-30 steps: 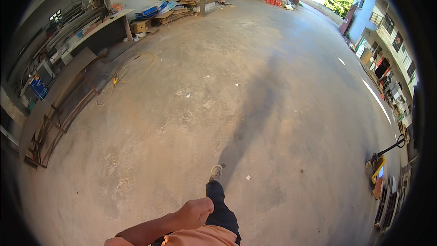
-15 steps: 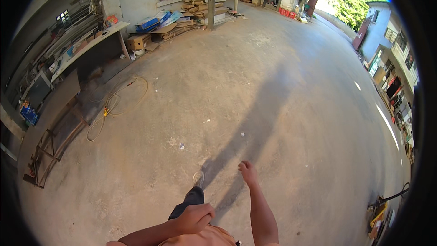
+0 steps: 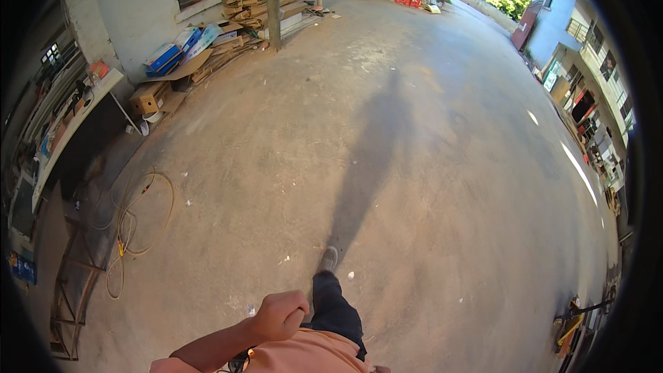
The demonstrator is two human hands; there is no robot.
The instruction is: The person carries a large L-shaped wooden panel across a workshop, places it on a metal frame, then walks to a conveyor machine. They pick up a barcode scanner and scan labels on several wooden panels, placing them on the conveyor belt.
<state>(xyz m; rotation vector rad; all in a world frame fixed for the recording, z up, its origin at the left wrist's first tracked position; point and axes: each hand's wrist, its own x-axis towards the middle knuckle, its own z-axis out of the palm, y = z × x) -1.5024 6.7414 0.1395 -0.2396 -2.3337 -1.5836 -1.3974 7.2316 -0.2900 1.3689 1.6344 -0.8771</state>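
Observation:
My left hand (image 3: 282, 315) is curled into a fist in front of my orange shirt (image 3: 311, 354), and nothing shows in it. At the bottom edge, right of the shirt, a small bit of skin seems to be my right hand (image 3: 381, 369); its fingers are hidden. Beyond my left hand a leg in dark trousers (image 3: 334, 307) reaches forward, ending in a grey shoe (image 3: 329, 260) on the concrete floor (image 3: 248, 186). Neither hand is touching any object that I can see.
A yellowish hose (image 3: 169, 200) lies coiled at the left, beside a rusty metal frame (image 3: 65, 297). Farther back are a workbench (image 3: 76, 121), flattened cardboard (image 3: 242, 14) and a post (image 3: 273, 7). A yellow-and-black tool (image 3: 570, 328) stands at the lower right.
I have moved forward; the hose and frame now sit lower and farther left. My right arm has swung back almost out of view. My left fist stays before the shirt.

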